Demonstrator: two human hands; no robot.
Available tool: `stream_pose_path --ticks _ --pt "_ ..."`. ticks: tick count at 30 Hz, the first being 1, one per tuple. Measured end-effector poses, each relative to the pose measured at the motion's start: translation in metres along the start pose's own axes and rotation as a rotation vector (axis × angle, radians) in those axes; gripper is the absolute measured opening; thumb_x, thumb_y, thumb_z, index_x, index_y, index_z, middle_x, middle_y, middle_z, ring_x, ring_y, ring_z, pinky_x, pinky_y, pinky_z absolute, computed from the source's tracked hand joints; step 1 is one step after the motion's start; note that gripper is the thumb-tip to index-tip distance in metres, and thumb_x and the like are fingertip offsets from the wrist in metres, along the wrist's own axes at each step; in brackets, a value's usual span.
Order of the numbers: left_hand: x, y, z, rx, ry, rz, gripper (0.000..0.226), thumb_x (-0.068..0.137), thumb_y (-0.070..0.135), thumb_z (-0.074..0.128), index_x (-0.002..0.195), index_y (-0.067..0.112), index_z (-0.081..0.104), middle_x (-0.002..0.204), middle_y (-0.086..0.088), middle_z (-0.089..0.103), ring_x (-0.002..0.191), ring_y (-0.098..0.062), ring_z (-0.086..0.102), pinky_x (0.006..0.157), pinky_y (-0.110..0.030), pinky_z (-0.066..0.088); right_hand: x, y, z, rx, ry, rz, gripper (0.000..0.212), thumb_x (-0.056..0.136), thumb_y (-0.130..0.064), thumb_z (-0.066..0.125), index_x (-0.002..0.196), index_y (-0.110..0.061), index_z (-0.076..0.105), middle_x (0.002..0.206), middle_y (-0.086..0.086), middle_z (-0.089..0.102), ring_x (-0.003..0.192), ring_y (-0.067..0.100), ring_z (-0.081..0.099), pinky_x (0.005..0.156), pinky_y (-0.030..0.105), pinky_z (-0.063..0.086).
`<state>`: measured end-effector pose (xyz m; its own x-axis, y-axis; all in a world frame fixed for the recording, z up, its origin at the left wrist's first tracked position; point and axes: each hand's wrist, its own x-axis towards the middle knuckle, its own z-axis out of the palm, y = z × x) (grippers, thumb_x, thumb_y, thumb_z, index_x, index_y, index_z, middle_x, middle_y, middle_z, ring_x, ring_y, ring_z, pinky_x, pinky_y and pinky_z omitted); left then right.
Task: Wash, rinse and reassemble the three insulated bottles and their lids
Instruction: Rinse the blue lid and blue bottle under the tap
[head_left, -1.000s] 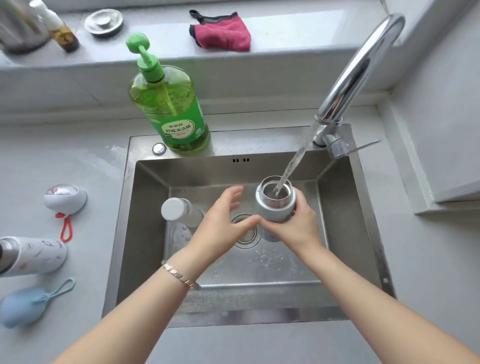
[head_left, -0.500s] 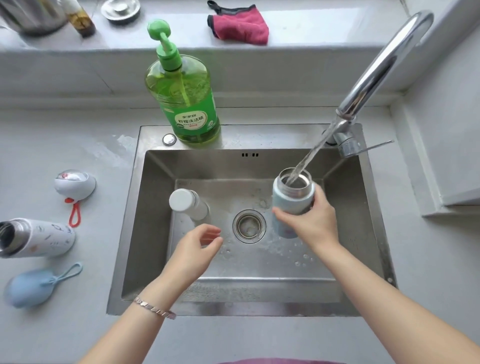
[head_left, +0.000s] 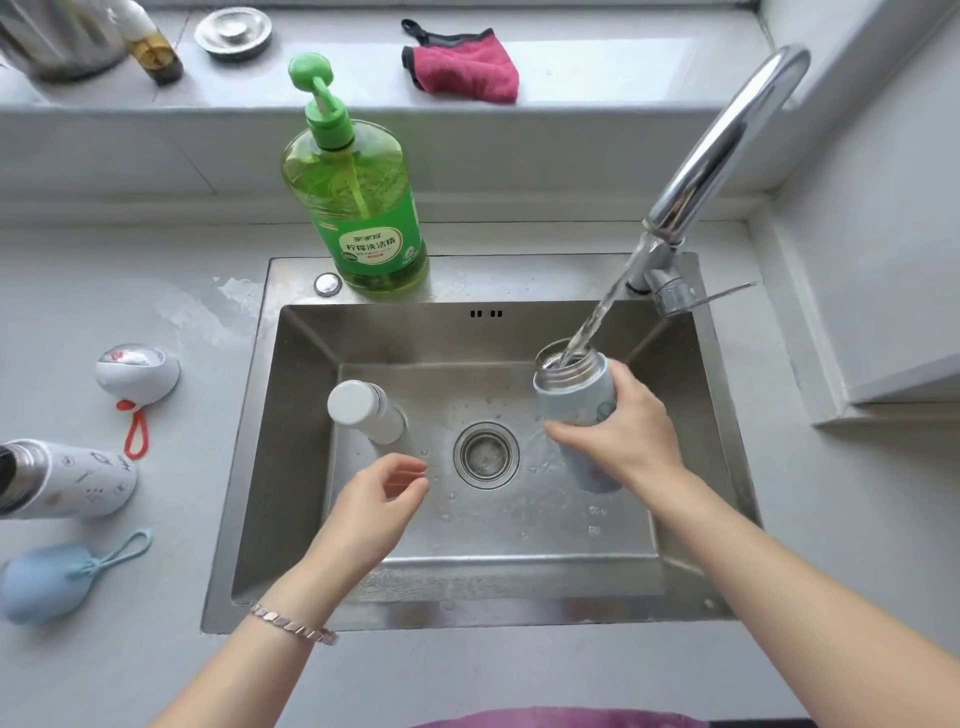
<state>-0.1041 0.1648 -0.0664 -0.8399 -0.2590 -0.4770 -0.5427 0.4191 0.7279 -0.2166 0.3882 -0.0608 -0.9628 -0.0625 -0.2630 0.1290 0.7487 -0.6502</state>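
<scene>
Our right hand (head_left: 621, 434) grips the pale blue bottle (head_left: 576, 402) upright over the sink (head_left: 291, 415), its open mouth under the stream from the tap (head_left: 722, 150). Our left hand (head_left: 376, 501) hangs loosely open and empty above the basin floor, near the white bottle (head_left: 366, 410) standing by the drain (head_left: 485, 454). On the bench (head_left: 156, 670) to the left lie a printed bottle (head_left: 67, 480), a white lid (head_left: 137, 374) and a blue lid (head_left: 49, 579).
</scene>
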Motion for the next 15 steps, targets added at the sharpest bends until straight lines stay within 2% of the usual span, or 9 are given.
stream_pose_path --ticks 2,5,8,11,15 --pt "-0.004 -0.004 -0.002 -0.008 0.0 -0.008 0.011 0.09 0.016 0.058 0.095 0.024 0.062 0.092 0.016 0.064 0.089 0.007 0.057 0.077 -0.011 0.042 -0.001 0.004 -0.007 -0.274 -0.17 0.017 0.068 0.052 -0.046 0.077 0.113 -0.031 0.05 0.098 0.0 0.055 0.088 0.021 0.056 0.073 0.028 0.044" --pt "-0.012 -0.012 -0.005 -0.017 0.002 -0.016 0.011 0.089 0.015 0.059 0.093 0.025 0.062 0.092 0.015 0.064 0.09 0.004 0.058 0.075 -0.011 0.04 -0.012 0.008 -0.016 -0.668 -0.451 0.056 0.064 0.056 -0.049 0.075 0.107 -0.024 0.045 0.098 0.002 0.051 0.078 0.023 0.052 0.066 0.028 0.041" --pt "-0.022 -0.021 -0.005 -0.015 0.007 -0.035 0.011 0.089 0.015 0.059 0.092 0.025 0.062 0.091 0.014 0.065 0.089 0.004 0.058 0.078 -0.014 0.041 -0.022 0.004 -0.022 -0.959 -0.618 0.061 0.062 0.06 -0.048 0.075 0.11 -0.024 0.047 0.102 0.001 0.051 0.085 0.02 0.054 0.066 0.026 0.041" --pt "-0.031 -0.026 -0.005 -0.001 0.004 -0.039 0.01 0.089 0.016 0.059 0.097 0.021 0.063 0.092 0.012 0.065 0.087 0.004 0.058 0.072 -0.009 0.038 -0.028 -0.003 -0.019 -1.144 -0.678 0.027 0.066 0.063 -0.048 0.074 0.119 -0.023 0.048 0.114 0.003 0.051 0.099 0.018 0.055 0.07 0.026 0.04" --pt "-0.041 -0.03 -0.004 -0.01 0.002 -0.053 0.01 0.089 0.016 0.059 0.098 0.019 0.063 0.092 0.008 0.066 0.089 -0.003 0.06 0.076 -0.014 0.039 -0.032 -0.015 -0.015 -1.25 -0.638 -0.038 0.07 0.063 -0.048 0.074 0.123 -0.023 0.046 0.117 0.005 0.049 0.103 0.019 0.054 0.075 0.028 0.039"
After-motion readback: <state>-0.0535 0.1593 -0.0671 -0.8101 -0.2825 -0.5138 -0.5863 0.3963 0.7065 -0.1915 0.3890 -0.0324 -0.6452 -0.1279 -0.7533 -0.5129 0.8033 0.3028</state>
